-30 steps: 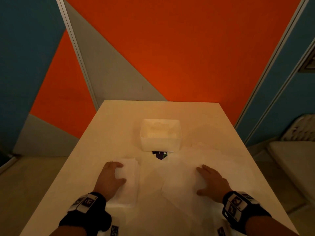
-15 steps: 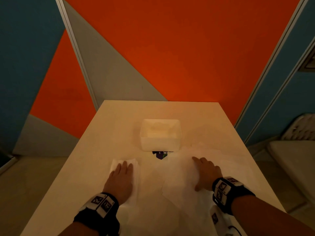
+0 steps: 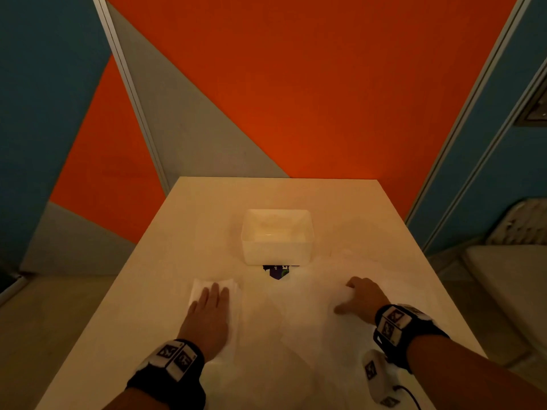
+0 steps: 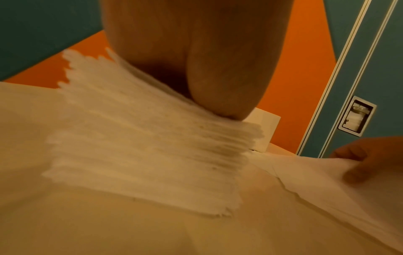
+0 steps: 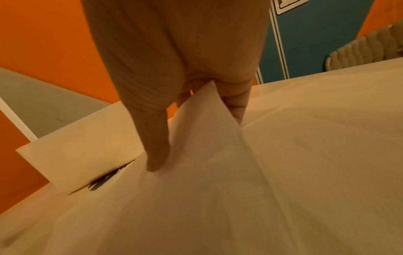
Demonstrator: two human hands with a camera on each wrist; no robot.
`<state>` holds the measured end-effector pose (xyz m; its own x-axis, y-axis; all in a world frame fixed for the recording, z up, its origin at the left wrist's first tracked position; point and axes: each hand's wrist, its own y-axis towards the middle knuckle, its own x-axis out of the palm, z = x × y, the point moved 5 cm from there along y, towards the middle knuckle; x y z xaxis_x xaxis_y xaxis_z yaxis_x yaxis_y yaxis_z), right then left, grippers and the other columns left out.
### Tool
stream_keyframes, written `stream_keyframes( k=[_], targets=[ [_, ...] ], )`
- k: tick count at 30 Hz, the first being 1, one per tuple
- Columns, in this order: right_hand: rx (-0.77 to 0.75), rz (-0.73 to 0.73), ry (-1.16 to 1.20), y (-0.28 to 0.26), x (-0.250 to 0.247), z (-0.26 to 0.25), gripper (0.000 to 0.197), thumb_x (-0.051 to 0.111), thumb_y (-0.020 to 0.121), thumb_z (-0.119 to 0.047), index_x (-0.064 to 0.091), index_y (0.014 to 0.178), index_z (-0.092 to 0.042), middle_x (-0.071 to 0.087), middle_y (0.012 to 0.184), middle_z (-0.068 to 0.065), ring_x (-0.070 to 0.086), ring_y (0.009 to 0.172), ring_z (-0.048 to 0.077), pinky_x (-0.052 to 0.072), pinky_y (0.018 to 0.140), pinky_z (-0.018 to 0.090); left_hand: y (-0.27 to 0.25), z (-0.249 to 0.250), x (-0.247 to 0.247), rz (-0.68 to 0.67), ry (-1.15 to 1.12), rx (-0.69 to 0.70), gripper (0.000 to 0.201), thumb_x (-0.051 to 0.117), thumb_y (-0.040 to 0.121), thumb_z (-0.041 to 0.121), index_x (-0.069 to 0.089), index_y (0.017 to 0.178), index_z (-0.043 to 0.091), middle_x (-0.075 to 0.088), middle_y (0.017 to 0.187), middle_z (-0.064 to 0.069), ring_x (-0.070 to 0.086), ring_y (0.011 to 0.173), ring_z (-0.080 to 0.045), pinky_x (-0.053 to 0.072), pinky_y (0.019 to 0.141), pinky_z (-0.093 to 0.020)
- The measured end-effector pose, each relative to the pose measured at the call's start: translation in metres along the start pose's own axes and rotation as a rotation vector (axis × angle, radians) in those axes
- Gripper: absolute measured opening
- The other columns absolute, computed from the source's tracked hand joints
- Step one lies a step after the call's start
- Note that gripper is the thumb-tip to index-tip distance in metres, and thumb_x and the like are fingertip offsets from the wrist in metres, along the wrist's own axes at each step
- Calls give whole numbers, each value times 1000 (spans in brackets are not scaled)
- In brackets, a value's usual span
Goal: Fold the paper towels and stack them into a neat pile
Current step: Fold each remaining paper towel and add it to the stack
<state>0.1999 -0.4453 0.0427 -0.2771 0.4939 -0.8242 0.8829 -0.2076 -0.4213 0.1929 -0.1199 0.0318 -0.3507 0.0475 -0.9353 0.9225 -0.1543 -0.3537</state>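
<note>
Pile (image 3: pixel 236 294) of folded towels lay under flat left hand (image 3: pixel 208 316); right hand (image 3: pixel 359 300) pinched one loose sheet (image 5: pixel 207 138), others unfolded.

The head view looks forward and down from above the near edge of the table (image 3: pixel 340 202), taking in its whole top. Each wrist view sits low and very close, facing along its hand toward the white box (image 3: pixel 276 236). All three share that box (image 4: pixel 265 127) (image 5: pixel 72 160) and the table around it.
</note>
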Motion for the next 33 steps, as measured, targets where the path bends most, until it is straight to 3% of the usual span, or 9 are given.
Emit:
stream_keyframes(
  k=[3, 12, 17, 19, 21, 23, 26, 29, 33],
  targets=[
    [21, 17, 64, 3, -1, -1, 65, 70, 81, -48, 49, 130, -10, 47, 135, 8, 46, 122, 25, 37, 96, 29, -1, 0, 0, -7, 15, -6, 62, 24, 97, 12, -7, 151, 11, -9, 159, -11, -3, 147, -28, 10, 118, -40],
    [56, -57, 117, 0, 12, 4, 68, 67, 88, -34, 38, 144, -8, 34, 150, 9, 35, 137, 25, 30, 108, 27, -1, -2, 0, 7, -21, -1, 61, 23, 98, 13, -7, 151, 13, -9, 159, -9, -3, 147, -27, 11, 119, -40],
    [20, -103, 300, -10, 7, -8, 31, 70, 83, -19, 67, 111, -4, 62, 119, 11, 60, 108, 26, 49, 92, 32, -5, 0, -19, 65, -101, 50, 60, 33, 97, 16, 8, 152, 15, 2, 159, -8, 2, 147, -26, 13, 119, -35],
    [-51, -78, 512, -23, -3, -26, 4, 68, 85, -11, 68, 81, -9, 67, 93, 10, 64, 83, 24, 55, 75, 33, -10, 8, -34, 158, -223, 73, 47, 42, 96, 25, 36, 142, 17, 30, 149, -5, 25, 141, -22, 25, 112, -29],
    [-145, -39, 727, -41, -16, -51, 15, 64, 87, -7, 65, 73, -10, 66, 80, 8, 63, 69, 20, 53, 63, 28, -17, 21, -50, 165, -423, 62, 27, 47, 94, 43, 63, 102, 22, 59, 110, 3, 54, 108, -15, 40, 92, -28],
    [-253, -26, 926, -61, -32, -76, 11, 61, 89, -4, 67, 81, -8, 68, 79, 6, 65, 66, 17, 53, 58, 26, -22, 36, -57, -11, -728, 7, 55, 43, 88, 63, 69, 76, 16, 69, 79, 1, 63, 78, -14, 46, 76, -29],
    [-413, -47, 1204, -86, -56, -104, 14, 57, 92, -3, 66, 102, -2, 72, 89, 9, 68, 77, 19, 54, 62, 27, -32, 56, -67, -342, -1023, 8, 93, 26, 74, 86, 74, 83, 7, 75, 86, -9, 66, 74, -16, 45, 70, -27],
    [-512, -55, 1366, -103, -72, -116, 24, 55, 91, -7, 62, 114, -5, 70, 107, 13, 67, 93, 25, 58, 77, 37, -42, 69, -82, -521, -1402, 112, 98, 19, 71, 80, 70, 102, 2, 71, 103, -18, 66, 87, -26, 48, 74, -31],
    [-532, -50, 1460, -114, -76, -119, 37, 58, 84, -13, 60, 121, -12, 69, 112, 12, 67, 97, 26, 56, 84, 41, -44, 66, -114, -251, -1865, 221, 57, 43, 79, 51, 56, 125, 20, 68, 116, -10, 65, 104, -26, 52, 84, -37]
  ],
)
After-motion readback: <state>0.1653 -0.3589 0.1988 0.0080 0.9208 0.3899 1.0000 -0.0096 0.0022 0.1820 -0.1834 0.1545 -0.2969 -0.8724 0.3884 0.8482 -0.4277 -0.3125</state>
